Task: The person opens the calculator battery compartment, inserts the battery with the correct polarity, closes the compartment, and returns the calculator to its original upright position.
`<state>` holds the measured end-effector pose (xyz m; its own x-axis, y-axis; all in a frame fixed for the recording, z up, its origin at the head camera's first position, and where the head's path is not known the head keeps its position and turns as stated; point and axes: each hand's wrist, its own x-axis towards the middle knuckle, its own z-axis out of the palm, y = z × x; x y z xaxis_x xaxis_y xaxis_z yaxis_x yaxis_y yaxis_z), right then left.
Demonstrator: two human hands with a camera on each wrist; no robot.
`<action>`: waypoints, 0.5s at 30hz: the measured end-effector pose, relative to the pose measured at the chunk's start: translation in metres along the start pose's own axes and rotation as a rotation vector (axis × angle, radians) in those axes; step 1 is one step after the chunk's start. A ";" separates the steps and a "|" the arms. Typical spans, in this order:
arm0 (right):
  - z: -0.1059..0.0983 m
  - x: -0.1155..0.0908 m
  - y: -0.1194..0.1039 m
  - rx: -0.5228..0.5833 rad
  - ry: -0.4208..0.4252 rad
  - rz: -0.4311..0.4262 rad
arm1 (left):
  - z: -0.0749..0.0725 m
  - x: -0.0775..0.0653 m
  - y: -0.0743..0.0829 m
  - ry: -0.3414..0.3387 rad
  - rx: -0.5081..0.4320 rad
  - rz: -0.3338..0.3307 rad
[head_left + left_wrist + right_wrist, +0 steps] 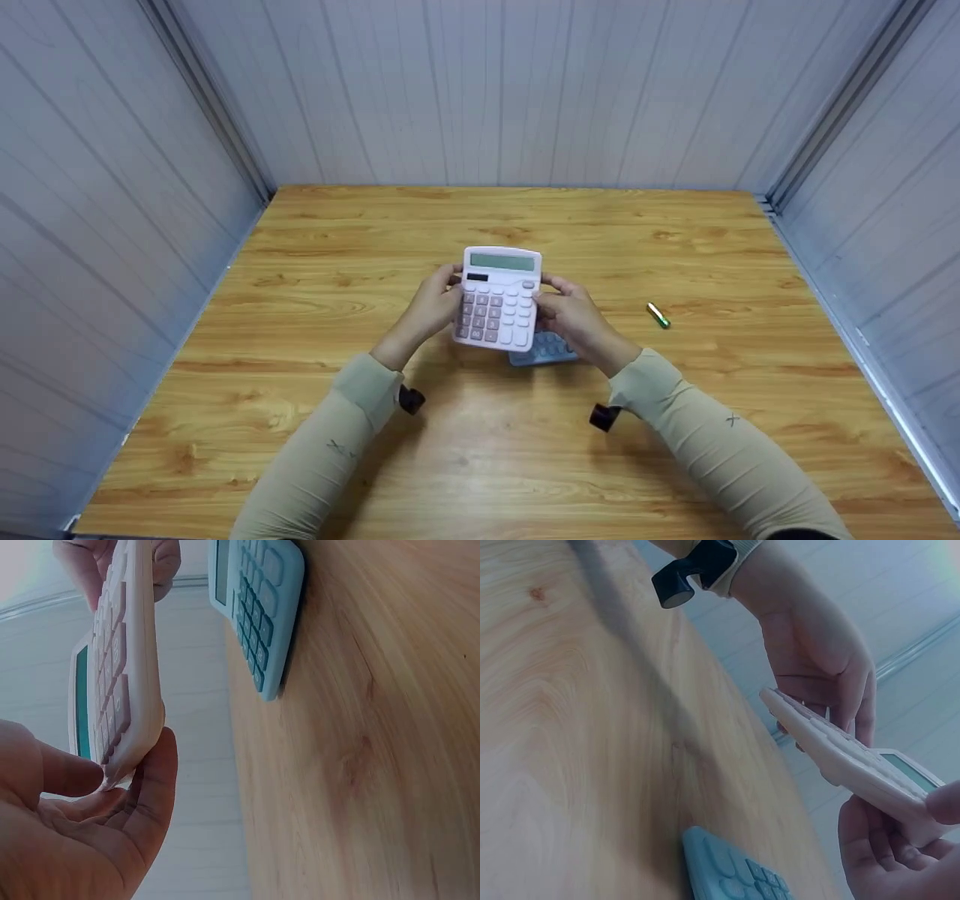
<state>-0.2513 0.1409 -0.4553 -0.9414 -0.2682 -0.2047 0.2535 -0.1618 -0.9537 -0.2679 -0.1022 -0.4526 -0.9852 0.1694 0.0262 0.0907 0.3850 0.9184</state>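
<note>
A pale pink calculator [498, 300] is held up above the table, its screen at the far end and its keys facing up. My left hand [437, 304] grips its left edge, thumb on the front and fingers behind, as the left wrist view also shows. On the opposite edge my right hand [574, 315] pinches it the same way, fingers curled under the back in the right wrist view. Below lies a blue calculator [262, 607] on the table, partly hidden in the head view by the pink one and my right hand.
To the right on the wooden table [337, 247] lies a small shiny green and gold cylinder [658, 315]. Pale panel walls [480, 90] enclose the table at the back and both sides. Black wrist cameras [604, 417] hang under my sleeves.
</note>
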 end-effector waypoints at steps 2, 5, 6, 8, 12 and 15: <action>0.001 0.002 0.000 -0.005 0.009 0.006 | -0.003 0.001 0.000 0.002 -0.010 -0.023; 0.004 0.005 0.000 -0.018 0.044 0.017 | -0.007 0.003 0.000 0.000 -0.019 -0.046; 0.004 0.006 0.001 -0.023 0.059 0.017 | -0.008 0.003 0.000 -0.002 -0.018 -0.051; 0.006 0.009 0.002 -0.041 0.095 0.015 | -0.011 0.004 0.000 -0.006 -0.021 -0.063; 0.008 0.013 0.001 -0.077 0.154 -0.011 | -0.018 0.005 0.000 -0.009 -0.028 -0.079; 0.011 0.017 0.001 -0.096 0.185 -0.042 | -0.023 0.006 0.000 -0.016 -0.044 -0.089</action>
<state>-0.2647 0.1259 -0.4570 -0.9778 -0.0830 -0.1926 0.1989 -0.0757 -0.9771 -0.2771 -0.1221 -0.4434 -0.9866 0.1505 -0.0623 -0.0042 0.3588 0.9334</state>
